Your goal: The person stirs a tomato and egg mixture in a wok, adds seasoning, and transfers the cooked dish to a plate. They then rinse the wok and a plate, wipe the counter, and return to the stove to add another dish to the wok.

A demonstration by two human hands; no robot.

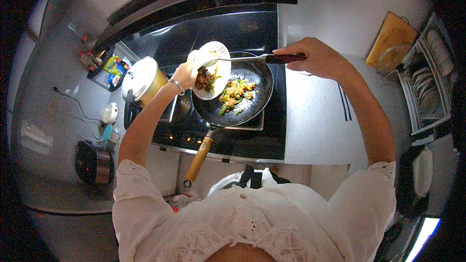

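Observation:
My left hand [186,71] grips the rim of a white plate [222,52], which is tilted over the left side of a dark wok [267,91]. Cooked food [206,79] with brown and green pieces lies on the plate. More of such food [237,94] is spread in the wok's base. My right hand [309,58] holds a metal spatula [278,58] by its dark handle. Its shaft reaches left across the wok, and its tip lies at the plate. The wok's wooden handle [199,158] points toward me over the edge of the black cooktop [271,145].
Left of the wok stands a lidded pot [140,80], near a tray of packets [116,69]. A dark appliance [94,163] sits further left. Chopsticks [344,102] lie on the right counter; beyond are a cutting board [391,40] and a dish rack [426,80]. A range hood [204,0] overhangs the back.

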